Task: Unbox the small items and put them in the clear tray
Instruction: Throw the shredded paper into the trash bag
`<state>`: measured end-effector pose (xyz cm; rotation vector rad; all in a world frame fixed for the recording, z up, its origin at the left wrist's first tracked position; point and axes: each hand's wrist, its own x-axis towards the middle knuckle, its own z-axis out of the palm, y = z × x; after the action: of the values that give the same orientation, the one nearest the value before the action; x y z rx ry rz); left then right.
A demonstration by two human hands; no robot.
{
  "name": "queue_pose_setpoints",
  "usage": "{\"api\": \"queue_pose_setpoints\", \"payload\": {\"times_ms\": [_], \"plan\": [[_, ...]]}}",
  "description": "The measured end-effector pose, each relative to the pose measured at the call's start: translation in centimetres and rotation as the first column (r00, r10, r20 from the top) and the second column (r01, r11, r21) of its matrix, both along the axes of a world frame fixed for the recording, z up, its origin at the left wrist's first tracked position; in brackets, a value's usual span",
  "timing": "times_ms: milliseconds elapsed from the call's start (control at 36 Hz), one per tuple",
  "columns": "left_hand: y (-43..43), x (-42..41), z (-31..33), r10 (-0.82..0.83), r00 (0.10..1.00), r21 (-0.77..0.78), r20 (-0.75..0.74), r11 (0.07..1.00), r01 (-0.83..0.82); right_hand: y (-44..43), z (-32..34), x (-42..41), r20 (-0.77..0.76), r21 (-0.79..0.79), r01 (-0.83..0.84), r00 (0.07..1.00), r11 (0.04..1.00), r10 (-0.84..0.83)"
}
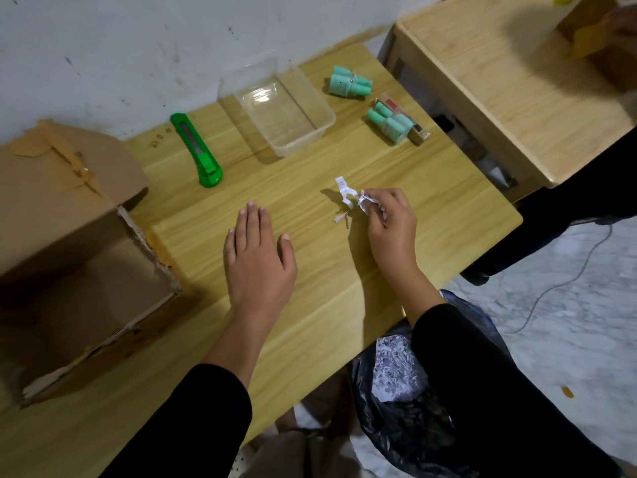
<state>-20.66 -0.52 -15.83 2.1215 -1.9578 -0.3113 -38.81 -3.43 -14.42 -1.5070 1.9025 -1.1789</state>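
Note:
An open cardboard box point(69, 243) stands at the left of the wooden table point(310, 288). The clear tray point(310, 132) sits empty near the wall. Two bundles of small mint-green tubes lie to the tray's right: one point(350, 81) at the back, the other point(391, 121) on a small packet. My left hand point(258, 260) rests flat on the table, fingers apart, holding nothing. My right hand point(389, 222) pinches crumpled white paper strips point(348, 196) at the table's middle.
A green utility knife point(200, 153) lies left of the tray. A black rubbish bag point(413, 391) with shredded paper hangs below the table's right edge. A second wooden table point(499, 81) stands at the back right, where another person's hand point(624, 19) holds cardboard.

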Motion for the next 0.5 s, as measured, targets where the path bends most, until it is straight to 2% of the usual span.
{"api": "queue_pose_setpoints", "payload": {"times_ms": [83, 250, 361, 500], "plan": [[0.0, -0.1, 0.0, -0.003, 1.000, 0.000, 0.004, 1.000, 0.003, 0.5, 0.2, 0.3, -0.021, -0.012, -0.007, 1.000, 1.000, 0.006], [0.1, 0.0, 0.1, -0.008, 1.000, -0.002, 0.004, 1.000, 0.008, 0.7, -0.8, 2.1, -0.116, 0.026, -0.119, 0.986, 0.993, 0.121], [0.1, 0.1, 0.0, -0.021, 1.000, -0.004, 0.006, 1.000, 0.021, 0.7, -1.5, 2.6, -0.192, 0.055, -0.121, 0.973, 0.991, 0.129], [0.1, 0.2, -0.1, -0.021, 1.000, -0.009, -0.003, 1.000, 0.021, 0.9, -1.5, 2.5, -0.219, 0.062, -0.170, 0.959, 0.983, 0.180]]}}
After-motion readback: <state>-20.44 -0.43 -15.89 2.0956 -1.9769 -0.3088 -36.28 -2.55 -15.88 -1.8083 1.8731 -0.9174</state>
